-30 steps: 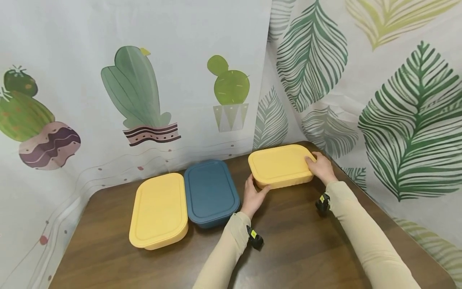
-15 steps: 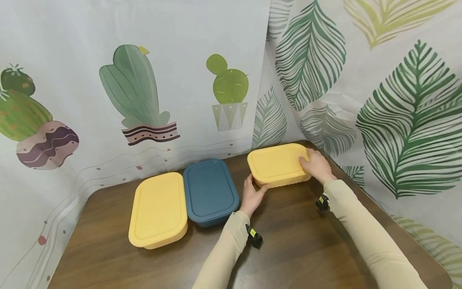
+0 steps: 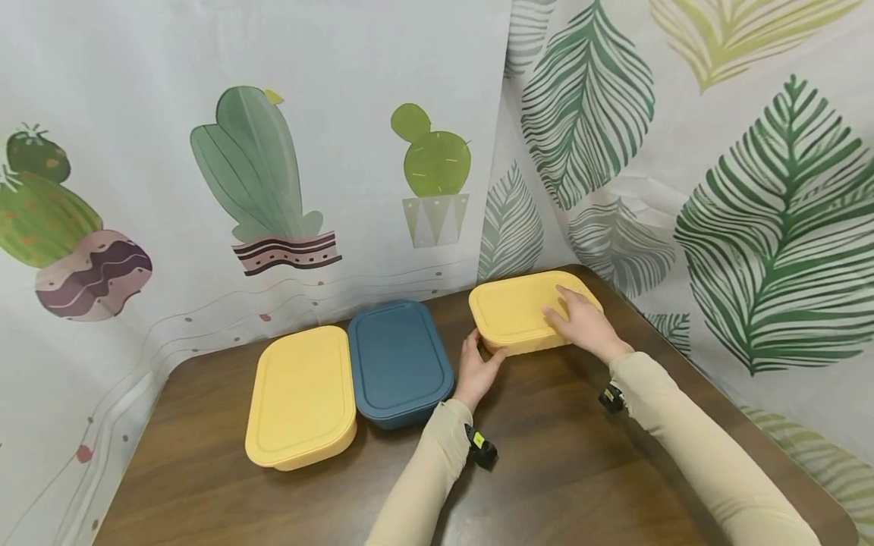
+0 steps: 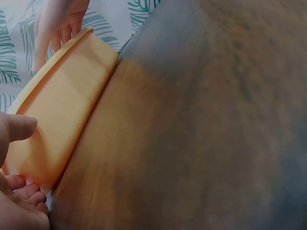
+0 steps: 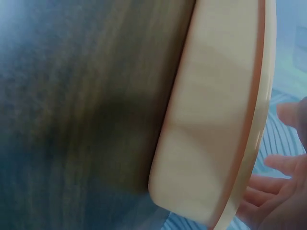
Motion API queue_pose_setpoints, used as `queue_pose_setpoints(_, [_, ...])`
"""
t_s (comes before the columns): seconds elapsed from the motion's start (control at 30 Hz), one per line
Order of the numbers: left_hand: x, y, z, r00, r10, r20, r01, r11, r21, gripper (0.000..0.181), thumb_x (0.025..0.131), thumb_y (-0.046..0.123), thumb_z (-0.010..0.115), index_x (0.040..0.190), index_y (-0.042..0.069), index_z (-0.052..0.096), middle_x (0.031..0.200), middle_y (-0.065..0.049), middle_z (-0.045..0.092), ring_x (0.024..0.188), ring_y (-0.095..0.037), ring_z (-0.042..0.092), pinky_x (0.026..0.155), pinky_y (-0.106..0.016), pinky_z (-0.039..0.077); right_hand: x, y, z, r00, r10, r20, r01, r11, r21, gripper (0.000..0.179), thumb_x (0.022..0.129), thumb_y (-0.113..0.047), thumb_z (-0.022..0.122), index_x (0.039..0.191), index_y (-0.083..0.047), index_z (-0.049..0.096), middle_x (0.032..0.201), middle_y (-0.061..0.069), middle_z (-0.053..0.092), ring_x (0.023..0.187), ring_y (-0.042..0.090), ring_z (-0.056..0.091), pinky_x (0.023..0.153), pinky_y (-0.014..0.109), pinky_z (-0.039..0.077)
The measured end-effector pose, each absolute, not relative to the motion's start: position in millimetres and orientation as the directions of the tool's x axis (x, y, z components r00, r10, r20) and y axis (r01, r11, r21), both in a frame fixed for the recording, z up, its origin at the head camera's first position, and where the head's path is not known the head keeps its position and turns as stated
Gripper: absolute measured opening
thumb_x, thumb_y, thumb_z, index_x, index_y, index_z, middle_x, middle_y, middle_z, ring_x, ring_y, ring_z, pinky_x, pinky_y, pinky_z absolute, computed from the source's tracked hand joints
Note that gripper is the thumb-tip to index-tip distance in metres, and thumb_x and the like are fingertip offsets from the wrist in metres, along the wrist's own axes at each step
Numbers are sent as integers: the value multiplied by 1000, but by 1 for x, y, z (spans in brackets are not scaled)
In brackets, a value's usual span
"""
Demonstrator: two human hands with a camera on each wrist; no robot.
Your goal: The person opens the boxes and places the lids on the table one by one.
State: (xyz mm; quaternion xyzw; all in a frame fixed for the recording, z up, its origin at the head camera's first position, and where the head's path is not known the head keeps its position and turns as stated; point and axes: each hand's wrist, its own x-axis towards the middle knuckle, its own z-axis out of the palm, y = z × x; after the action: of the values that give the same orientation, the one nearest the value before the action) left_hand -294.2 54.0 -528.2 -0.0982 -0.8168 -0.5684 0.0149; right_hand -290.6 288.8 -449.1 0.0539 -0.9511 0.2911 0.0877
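A yellow lidded food container (image 3: 512,307) sits on the table at the back right. My left hand (image 3: 478,371) holds its front left corner, the thumb along the front wall and the fingers at the left side. In the left wrist view, that thumb (image 4: 21,128) lies over the container's wall (image 4: 72,96) and the other fingers curl at the lower corner. My right hand (image 3: 583,324) is over the right part of the lid with its fingers spread loosely. In the right wrist view its fingers (image 5: 283,165) are beside the lid's rim.
Left of my left hand, a dark blue lidded container (image 3: 399,360) stands close beside another yellow lidded container (image 3: 303,394). The wooden table (image 3: 546,470) meets patterned cloth hangings (image 3: 355,152) at the back and right.
My right hand has moved from the right end of the yellow container leftward over its lid, and its grip there has loosened. The left hand has stayed at its corner.
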Motion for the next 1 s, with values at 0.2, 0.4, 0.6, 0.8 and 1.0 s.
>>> queue_pose_setpoints(0.2, [-294,52,-529,-982,137,127,166,325,931,74,93,31,71,151,-1,38,146,-18,45,138,-30,42,114,-44,34,-284,277,-456,-955,-162,248,-265,840,-473,74,102,-43,58,152,6,34,152,29,41,140,46,37,115,58,28])
queue_pose_setpoints(0.4, [-292,49,-527,-982,138,131,169,324,931,74,93,31,72,149,-2,39,145,-19,45,137,-32,43,113,-46,35,-276,266,-463,-888,-296,352,-424,824,-377,71,97,-41,67,148,2,45,144,27,51,132,45,49,109,58,37])
queue_pose_setpoints(0.6, [-292,48,-526,-980,138,143,181,321,930,71,94,31,71,148,-2,40,144,-19,46,136,-32,45,113,-46,36,-271,257,-470,-815,-401,419,-527,813,-248,59,92,-38,74,137,-2,60,138,22,58,127,45,53,107,60,39])
queue_pose_setpoints(0.8, [-292,51,-526,-980,135,148,185,325,927,71,93,32,72,148,-2,41,142,-18,48,134,-31,46,112,-46,37,-270,258,-476,-816,-399,418,-511,837,-198,51,93,-37,73,133,-5,65,140,23,56,130,46,50,109,61,35])
queue_pose_setpoints(1.0, [-291,54,-524,-979,129,155,190,332,924,72,92,32,73,147,-3,42,142,-18,48,134,-31,46,112,-46,38,-270,260,-473,-813,-396,427,-509,839,-191,48,93,-33,74,131,-6,67,137,23,59,127,46,53,105,63,38])
